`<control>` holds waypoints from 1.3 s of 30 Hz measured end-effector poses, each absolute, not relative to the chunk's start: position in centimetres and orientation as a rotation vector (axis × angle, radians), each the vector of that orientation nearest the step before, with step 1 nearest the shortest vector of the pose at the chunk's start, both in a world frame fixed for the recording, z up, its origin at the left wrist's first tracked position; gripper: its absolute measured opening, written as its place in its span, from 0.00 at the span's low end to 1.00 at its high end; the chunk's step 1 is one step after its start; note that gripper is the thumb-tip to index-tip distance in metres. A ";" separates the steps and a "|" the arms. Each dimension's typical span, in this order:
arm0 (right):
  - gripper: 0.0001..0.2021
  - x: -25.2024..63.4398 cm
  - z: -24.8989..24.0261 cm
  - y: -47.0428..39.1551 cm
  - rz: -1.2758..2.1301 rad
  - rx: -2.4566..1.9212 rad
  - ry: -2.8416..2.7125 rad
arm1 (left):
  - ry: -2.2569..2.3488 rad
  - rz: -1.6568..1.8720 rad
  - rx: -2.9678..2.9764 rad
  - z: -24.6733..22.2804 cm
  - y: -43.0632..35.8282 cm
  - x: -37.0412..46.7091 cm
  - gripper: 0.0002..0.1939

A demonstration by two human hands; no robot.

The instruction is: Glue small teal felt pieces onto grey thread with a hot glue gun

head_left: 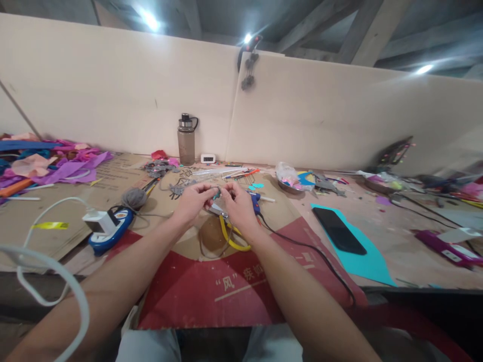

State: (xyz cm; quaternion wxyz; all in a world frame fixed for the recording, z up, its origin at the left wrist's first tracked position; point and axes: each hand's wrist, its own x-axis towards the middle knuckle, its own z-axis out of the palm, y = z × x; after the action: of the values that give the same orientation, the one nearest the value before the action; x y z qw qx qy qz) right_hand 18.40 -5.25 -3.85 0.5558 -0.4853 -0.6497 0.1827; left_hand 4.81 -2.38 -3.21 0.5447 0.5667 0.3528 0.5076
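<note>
My left hand [195,202] and my right hand [239,207] meet over the cardboard, fingertips pinched close together. Between them shows a small teal piece [216,194], partly covered by the fingers; its exact kind is too small to make out. Beneath the hands lie scissors with yellow handles [238,245], the right wrist covering part of them. A blue glue gun [256,203] rests just right of my right hand, its black cord running toward the front right. Several small turquoise cutouts [256,186] lie beyond it. Left of my left hand sits a ball of grey yarn [135,198].
A blue power strip [111,232] with a white charger and looping cable stands at the left. A phone [338,230] lies on turquoise sheet [373,264] at the right. Farther back are a water bottle [186,143], a small white clock [208,158] and a filled bowl [290,187].
</note>
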 end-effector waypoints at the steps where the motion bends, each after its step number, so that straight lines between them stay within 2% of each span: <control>1: 0.09 18.5 -3.9 -5.1 0.437 -1.152 -1.524 | 0.823 1.187 1.351 -3.1 -2.5 4.8 0.11; 15: 0.07 18.4 -3.3 -5.7 0.338 -1.218 -1.601 | 0.940 1.166 1.386 -2.9 -2.8 4.8 0.14; 39: 0.09 18.0 -3.4 -5.2 0.709 -1.226 -1.342 | 0.883 1.168 1.289 -3.0 -2.7 5.1 0.12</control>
State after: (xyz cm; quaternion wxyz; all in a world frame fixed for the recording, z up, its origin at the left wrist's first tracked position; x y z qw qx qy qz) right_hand 18.01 -5.22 -3.40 0.5605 -0.5204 -0.5696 0.3010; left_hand 5.05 -2.72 -2.96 0.5609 0.5472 0.3746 0.4956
